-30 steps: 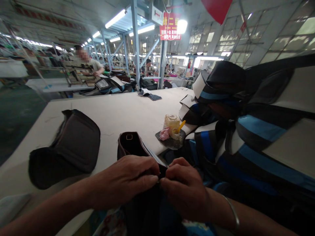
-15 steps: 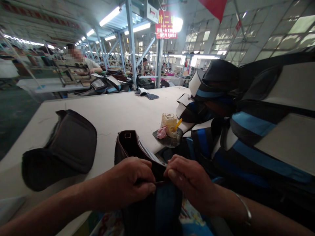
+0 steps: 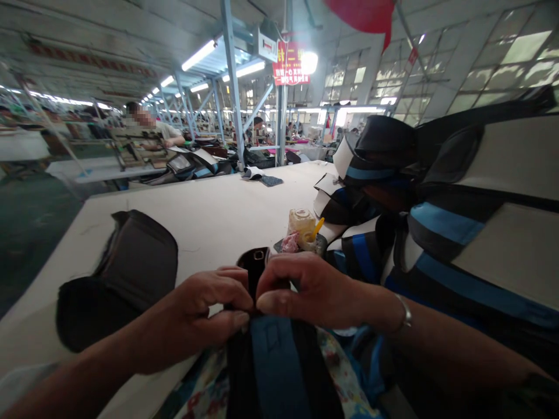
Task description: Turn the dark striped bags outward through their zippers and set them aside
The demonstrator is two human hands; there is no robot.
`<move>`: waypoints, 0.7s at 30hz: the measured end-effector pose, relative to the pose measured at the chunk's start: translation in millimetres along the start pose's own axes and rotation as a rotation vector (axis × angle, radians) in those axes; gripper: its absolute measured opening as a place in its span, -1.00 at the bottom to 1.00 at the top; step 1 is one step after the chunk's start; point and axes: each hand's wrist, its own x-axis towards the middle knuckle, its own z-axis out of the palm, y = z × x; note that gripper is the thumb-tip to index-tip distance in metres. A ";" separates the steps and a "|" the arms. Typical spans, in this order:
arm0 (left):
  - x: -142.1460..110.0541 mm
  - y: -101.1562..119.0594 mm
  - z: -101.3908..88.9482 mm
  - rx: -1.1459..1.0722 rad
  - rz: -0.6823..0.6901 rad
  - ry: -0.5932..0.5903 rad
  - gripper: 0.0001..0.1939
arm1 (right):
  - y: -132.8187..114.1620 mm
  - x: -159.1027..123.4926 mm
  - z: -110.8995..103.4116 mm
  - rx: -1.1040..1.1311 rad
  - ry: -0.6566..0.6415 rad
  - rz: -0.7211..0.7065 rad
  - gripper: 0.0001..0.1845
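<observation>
A dark bag piece [image 3: 279,366] with a blue stripe hangs from the table edge over my lap. Its upper rim, which carries a small metal rectangular ring, rises behind my fingers. My left hand [image 3: 213,308] pinches the edge of this bag piece from the left, thumb against bent fingers. Close beside it, my right hand [image 3: 301,288] grips the same edge, fingers curled and thumb pressed in. The fingertips of both hands nearly touch. The exact bit of edge between them is hidden.
On the white table [image 3: 218,221] lies a curved dark flap piece [image 3: 140,250] at left. A glue pot [image 3: 301,224] with a yellow-handled brush [image 3: 318,228] and pink wad stands ahead. Stacked bag pieces [image 3: 454,221] crowd the right side. A person works at a machine far left.
Both hands have shifted left along the edge, the right one coming close to the left. The bag piece has turned, bringing its blue stripe up to face me.
</observation>
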 end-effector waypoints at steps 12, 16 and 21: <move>-36.4 20.6 -8.3 0.035 -0.365 0.034 -0.79 | 41.9 32.3 24.9 0.170 -0.237 -0.167 -0.47; -25.8 17.8 5.1 -0.022 -0.444 0.094 -0.77 | 35.6 34.2 20.4 0.068 -0.223 -0.100 -0.40; -24.4 10.3 7.5 -0.107 -0.399 0.052 -0.77 | 49.8 32.2 9.8 0.179 -0.281 -0.002 -0.39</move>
